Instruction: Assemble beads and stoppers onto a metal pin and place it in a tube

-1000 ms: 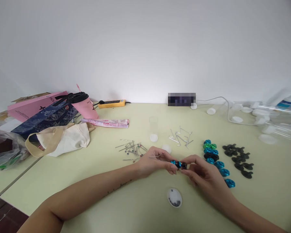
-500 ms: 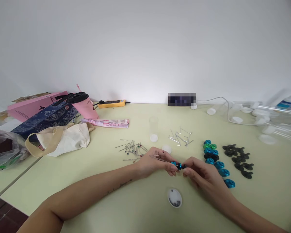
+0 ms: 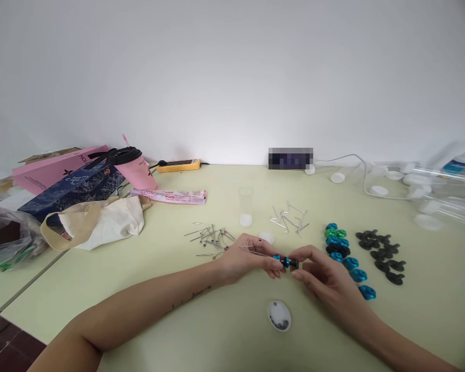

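Observation:
Between the thumb and fingers of my left hand [image 3: 251,261] is a small blue metal part [image 3: 278,259] with a black knob-like end [image 3: 293,263] pointing right. Thin wires run back from it over the hand. My right hand [image 3: 321,274] is at that black end, thumb and index finger parted around it; contact is hard to make out. A small white oval dish [image 3: 274,308] with tiny dark pieces in it lies below the hands. Several blue metal parts [image 3: 351,264] and black disc-shaped pieces with tabs [image 3: 394,278] lie to the right.
Thin metal rods with beaded ends [image 3: 213,237] and bent hex keys [image 3: 289,219] lie behind my hands. A clear tube [image 3: 246,201] stands near a white cap [image 3: 266,237]. Left are a pink cup [image 3: 137,173], cloth bag [image 3: 120,222] and power strip [image 3: 180,165]; right, clear tubes [image 3: 449,175].
My right thumb and index finger have parted from their pinch, so more of the black end shows. My left hand keeps its hold on the blue part, almost unmoved.

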`<state>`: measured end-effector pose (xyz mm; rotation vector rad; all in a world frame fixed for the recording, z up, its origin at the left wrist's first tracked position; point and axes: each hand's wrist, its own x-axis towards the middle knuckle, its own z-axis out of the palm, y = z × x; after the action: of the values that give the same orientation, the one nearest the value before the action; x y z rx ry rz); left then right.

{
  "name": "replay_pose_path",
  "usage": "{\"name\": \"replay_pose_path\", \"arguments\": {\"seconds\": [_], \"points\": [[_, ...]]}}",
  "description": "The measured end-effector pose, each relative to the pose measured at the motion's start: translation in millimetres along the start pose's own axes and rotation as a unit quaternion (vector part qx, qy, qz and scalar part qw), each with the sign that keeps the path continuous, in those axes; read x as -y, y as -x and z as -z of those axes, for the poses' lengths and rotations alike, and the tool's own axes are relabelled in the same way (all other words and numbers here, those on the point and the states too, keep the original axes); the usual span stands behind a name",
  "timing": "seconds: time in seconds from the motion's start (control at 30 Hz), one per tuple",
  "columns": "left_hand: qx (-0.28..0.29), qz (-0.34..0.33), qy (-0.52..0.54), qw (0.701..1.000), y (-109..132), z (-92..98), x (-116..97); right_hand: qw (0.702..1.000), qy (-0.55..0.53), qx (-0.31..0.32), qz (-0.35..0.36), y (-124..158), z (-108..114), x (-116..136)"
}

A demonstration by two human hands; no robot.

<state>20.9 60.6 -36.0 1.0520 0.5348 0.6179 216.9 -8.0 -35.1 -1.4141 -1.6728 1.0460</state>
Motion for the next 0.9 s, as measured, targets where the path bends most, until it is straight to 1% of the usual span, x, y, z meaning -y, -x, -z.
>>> {"name": "replay_pose_path", "arguments": {"seconds": [0.13, 0.23, 0.5, 0.63, 0.73, 0.83, 0.9], "points": [[-0.017, -0.005, 0.001, 1.0, 0.1, -0.2, -1.1, 1.0, -0.012, -0.019, -0.003, 0.7, -0.9, -2.9], [-0.012, -0.002, 0.003, 1.0, 0.5, 0.1, -1.6, 1.0, 0.001, -0.026, -0.004, 1.2, -0.4, -4.7], [-0.006, 0.002, 0.008, 1.0, 0.1, 0.8, -0.7, 1.0, -0.012, -0.01, -0.02, -0.7, 1.2, -5.3], [-0.015, -0.007, 0.001, 1.0, -0.1, 0.2, -1.4, 0.999, -0.048, 0.0, -0.011, 1.6, 2.8, -2.6], [-0.034, -0.009, -0.005, 0.999, -0.3, -0.1, -1.9, 0.997, -0.078, -0.023, -0.004, 3.4, 2.8, -2.0], [-0.04, -0.004, -0.006, 0.999, -0.1, -0.8, -1.7, 0.998, -0.059, -0.033, -0.006, 3.2, 2.9, -1.8], [-0.036, 0.005, -0.005, 0.999, 0.4, -1.4, -1.3, 0.999, -0.024, -0.021, -0.005, 2.1, 3.0, -1.5]]}}
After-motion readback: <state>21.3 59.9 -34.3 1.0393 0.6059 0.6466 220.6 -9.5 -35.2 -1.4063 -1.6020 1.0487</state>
